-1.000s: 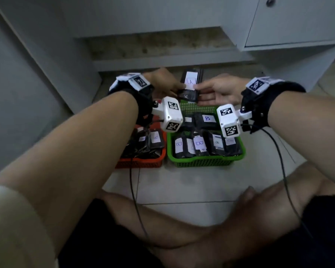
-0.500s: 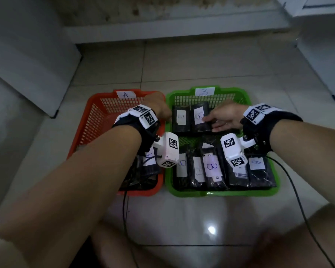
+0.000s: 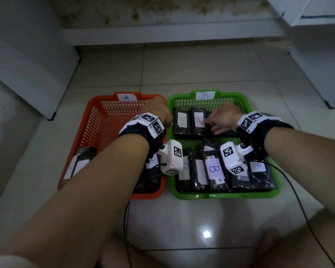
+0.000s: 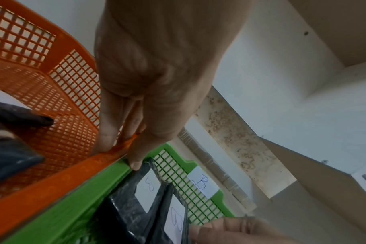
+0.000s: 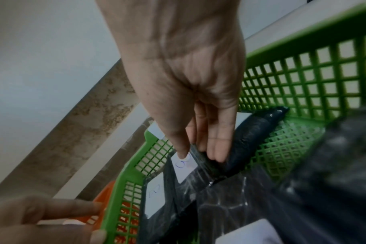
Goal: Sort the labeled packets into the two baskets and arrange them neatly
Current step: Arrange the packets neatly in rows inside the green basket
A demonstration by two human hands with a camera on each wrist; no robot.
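Since a second ago, both hands have come down from holding one labelled packet up in front of the cabinet; that packet now lies in the green basket, and half a second ago the hands sat much as they do here. Left hand, centre of the head view, sits at the seam where the orange basket and green basket touch: its fingers lie straight down against the inner side of the orange rim, thumb tip on the green rim beside the far-left packet, grasping nothing. Right hand, right of centre, reaches into the far row of the green basket; its forefinger presses the white "B" label of the second packet, the other fingers extended and lying along that packet's right edge, against a third dark packet beside it, not curled round either. Green basket carries a "B" tag on its far rim, orange basket an "A" tag. Near row of the green basket holds more black packets with "B" labels, packed side by side. Orange basket holds a few packets at its near end, partly hidden by the left forearm. Both baskets stand on the tiled floor.
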